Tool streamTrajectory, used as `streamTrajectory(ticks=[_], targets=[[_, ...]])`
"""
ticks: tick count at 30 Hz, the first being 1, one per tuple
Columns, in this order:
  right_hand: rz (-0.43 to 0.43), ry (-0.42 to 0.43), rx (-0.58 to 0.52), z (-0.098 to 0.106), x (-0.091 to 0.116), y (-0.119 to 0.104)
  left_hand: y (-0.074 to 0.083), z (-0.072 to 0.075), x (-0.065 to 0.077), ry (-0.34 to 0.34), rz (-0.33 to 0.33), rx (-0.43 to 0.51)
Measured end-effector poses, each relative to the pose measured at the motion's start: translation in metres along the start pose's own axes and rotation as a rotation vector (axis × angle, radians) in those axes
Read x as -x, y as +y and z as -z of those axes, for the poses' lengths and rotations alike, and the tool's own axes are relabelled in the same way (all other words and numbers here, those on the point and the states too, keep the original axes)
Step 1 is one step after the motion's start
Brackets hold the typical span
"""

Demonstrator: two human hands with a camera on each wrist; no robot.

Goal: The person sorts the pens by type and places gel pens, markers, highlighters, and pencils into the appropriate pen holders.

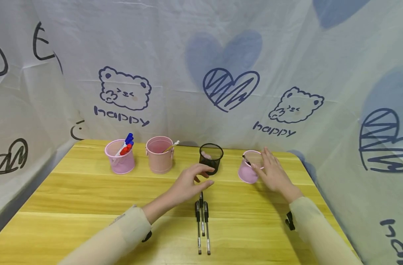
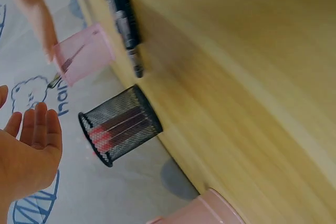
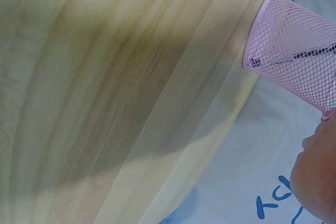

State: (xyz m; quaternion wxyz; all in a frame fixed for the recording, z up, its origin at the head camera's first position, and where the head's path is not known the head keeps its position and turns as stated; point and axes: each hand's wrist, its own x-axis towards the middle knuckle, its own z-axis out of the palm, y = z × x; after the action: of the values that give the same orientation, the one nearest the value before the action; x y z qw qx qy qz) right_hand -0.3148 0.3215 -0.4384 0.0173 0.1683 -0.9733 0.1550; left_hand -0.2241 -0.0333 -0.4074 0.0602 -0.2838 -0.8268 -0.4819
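Note:
My right hand [image 1: 274, 175] is at the right side of a pink mesh pen cup [image 1: 245, 175], fingers extended and thumb near its rim. One black pen [image 1: 245, 159] leans inside that cup. My left hand [image 1: 188, 184] hovers in front of a black mesh pen cup [image 1: 216, 165] with fingers loosely bent and nothing in them. In the left wrist view, pinkish-red-ended sticks [image 2: 102, 137] show through the black mesh. Below the left hand, several black-capped gel pens [image 1: 206, 212] lie side by side on the wooden table [image 1: 88, 224].
To the left stand a pink mesh cup [image 1: 122, 165] with blue and red markers [image 1: 126, 147], and a solid pink bucket [image 1: 159, 162] holding a thin white-tipped stick [image 1: 172, 145]. A printed cloth [image 1: 175, 95] hangs behind the table and along its sides.

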Motion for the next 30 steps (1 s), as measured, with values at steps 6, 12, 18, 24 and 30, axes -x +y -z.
streamTrajectory(ticks=[6,12,18,24,30], targets=[[0.003,0.003,-0.002,0.001,0.000,-0.001,-0.005,0.000,0.016,-0.091,0.005,-0.051],[0.009,0.016,-0.013,0.002,0.001,-0.003,-0.013,-0.001,0.031,-0.183,0.048,-0.078],[0.005,0.015,-0.012,0.002,0.001,-0.004,-0.025,-0.002,0.041,-0.273,0.046,-0.152],[0.007,0.012,-0.009,0.002,0.001,-0.004,-0.028,-0.002,0.048,-0.318,0.108,-0.179],[0.000,0.007,-0.001,0.002,0.002,-0.003,-0.029,-0.002,0.052,-0.361,0.171,-0.204]])
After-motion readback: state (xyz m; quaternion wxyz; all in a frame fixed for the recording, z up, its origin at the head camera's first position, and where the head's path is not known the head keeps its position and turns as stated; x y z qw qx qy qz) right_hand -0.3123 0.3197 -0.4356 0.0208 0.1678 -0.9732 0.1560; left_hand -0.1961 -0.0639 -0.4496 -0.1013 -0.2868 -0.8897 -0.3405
